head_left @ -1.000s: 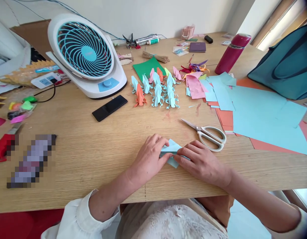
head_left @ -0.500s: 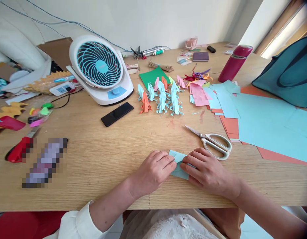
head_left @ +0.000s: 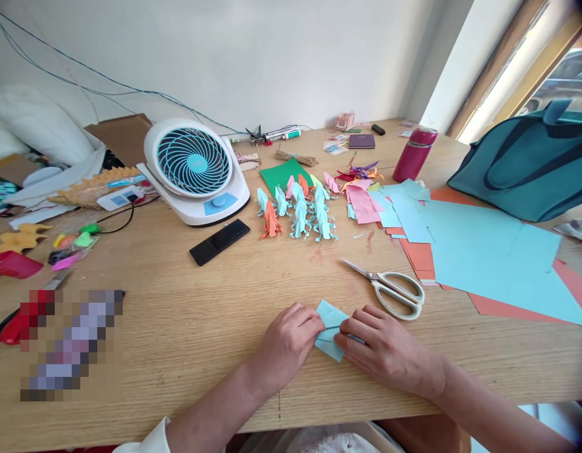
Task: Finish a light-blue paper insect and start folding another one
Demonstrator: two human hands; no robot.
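A small folded piece of light blue paper lies on the wooden table near its front edge, between both hands. My left hand pinches its left edge with fingers closed. My right hand covers its right part, the fingers pressed together on it. Just beyond my right hand lie white-handled scissors, their blades pointing to the upper left. Farther back stand several folded light blue paper figures and an orange one, beside a green sheet.
A white fan and a black phone are at the left centre. Blue sheets over orange ones, a magenta bottle and a teal bag occupy the right. A red-handled knife lies far left.
The camera view has tilted up, so the table items appear lower. The folded paper is turned somewhat between my hands, with more of its upper part showing. Both hands remain on it.
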